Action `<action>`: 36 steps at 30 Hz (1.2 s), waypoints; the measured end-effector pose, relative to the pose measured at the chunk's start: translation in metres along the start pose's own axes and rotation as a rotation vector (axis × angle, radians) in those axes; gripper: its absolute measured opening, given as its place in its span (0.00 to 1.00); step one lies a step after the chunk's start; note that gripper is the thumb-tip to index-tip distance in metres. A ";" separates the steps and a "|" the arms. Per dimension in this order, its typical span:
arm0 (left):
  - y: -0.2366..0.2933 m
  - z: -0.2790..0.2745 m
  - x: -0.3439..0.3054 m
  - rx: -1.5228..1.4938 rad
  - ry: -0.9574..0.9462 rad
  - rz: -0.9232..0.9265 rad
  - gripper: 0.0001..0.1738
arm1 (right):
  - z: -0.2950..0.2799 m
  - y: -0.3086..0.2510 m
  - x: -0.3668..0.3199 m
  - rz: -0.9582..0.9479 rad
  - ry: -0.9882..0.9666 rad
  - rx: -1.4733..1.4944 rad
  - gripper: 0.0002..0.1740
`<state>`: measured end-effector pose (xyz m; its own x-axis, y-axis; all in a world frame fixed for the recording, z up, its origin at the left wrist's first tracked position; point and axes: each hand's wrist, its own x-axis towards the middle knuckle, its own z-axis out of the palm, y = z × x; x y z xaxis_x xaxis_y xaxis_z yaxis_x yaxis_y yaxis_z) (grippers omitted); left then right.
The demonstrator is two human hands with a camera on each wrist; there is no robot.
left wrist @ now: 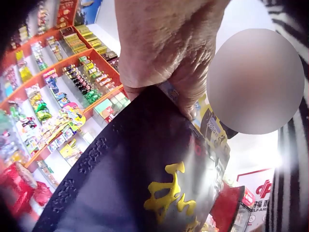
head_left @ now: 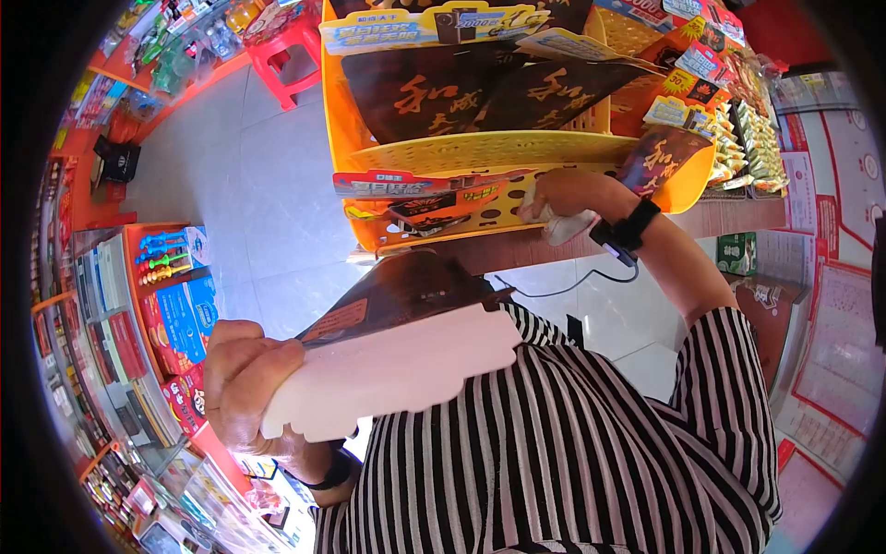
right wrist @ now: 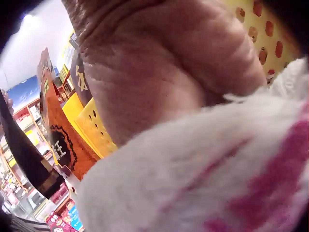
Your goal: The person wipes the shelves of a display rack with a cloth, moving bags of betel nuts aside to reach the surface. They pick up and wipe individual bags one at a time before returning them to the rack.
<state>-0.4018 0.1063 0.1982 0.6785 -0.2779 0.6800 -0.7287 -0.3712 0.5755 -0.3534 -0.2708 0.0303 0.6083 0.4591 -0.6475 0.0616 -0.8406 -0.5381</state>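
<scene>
With our left hand (head_left: 245, 379) we pinch a dark packet (head_left: 401, 291) and a pale card (head_left: 397, 374) with a wavy edge, the thumb and fingers closed on their end. From the head we see the card's plain side and an orange label on the packet. Only the left wrist view shows us the packet's big gold writing. Our right hand (head_left: 583, 192) is closed on a white cloth (head_left: 568, 226) inside the front part of the yellow basket (head_left: 517, 146). From the head the cloth looks mostly white, but the right wrist view shows us its pink marks; it hides the fingertips, so we cannot tell there how they bend. Left of the right hand lie some flat packets (head_left: 434, 217), and right of it one dark packet leans. Behind it stand big dark packets (head_left: 415, 97). A black strap (head_left: 637, 224) goes around our right wrist.
</scene>
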 end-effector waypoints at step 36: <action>0.000 0.032 0.010 -0.130 -0.108 0.101 0.17 | 0.010 -0.002 -0.004 0.412 0.318 -0.292 0.14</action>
<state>-0.3924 0.0747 0.1904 0.6020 -0.4037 0.6889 -0.7948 -0.2205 0.5653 -0.3643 -0.2681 0.0288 0.8327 0.0077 -0.5537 -0.0423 -0.9961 -0.0775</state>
